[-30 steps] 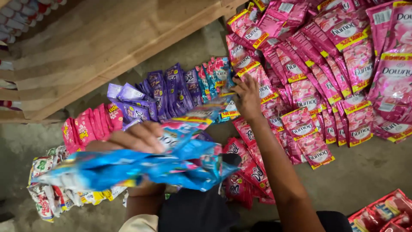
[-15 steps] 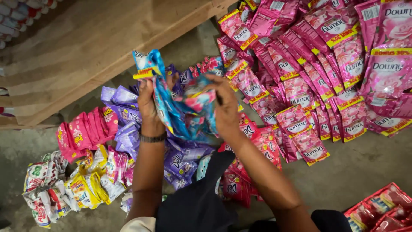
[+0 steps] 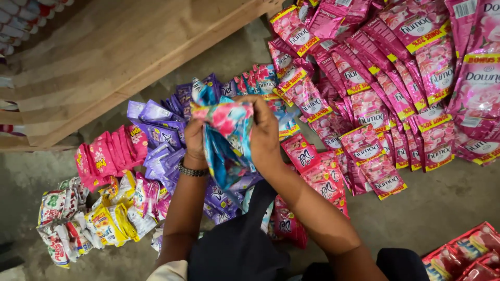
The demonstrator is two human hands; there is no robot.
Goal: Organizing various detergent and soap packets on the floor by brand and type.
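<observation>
Clearly both sets of fingers are curled shut on one blue-and-pink sachet strip (image 3: 226,140): the left hand (image 3: 195,138) grips its left side, the right hand (image 3: 263,132) its top. It hangs folded above the purple sachets (image 3: 156,130) on the concrete floor (image 3: 442,203), pink sachets (image 3: 364,104) toward the far right edge. Seemingly mid-gathering; neat folding needs aligned edges.

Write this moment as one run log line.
left hand: grips blue sachet bundle | right hand: grips same bundle | below: purple sachets on floor
</observation>
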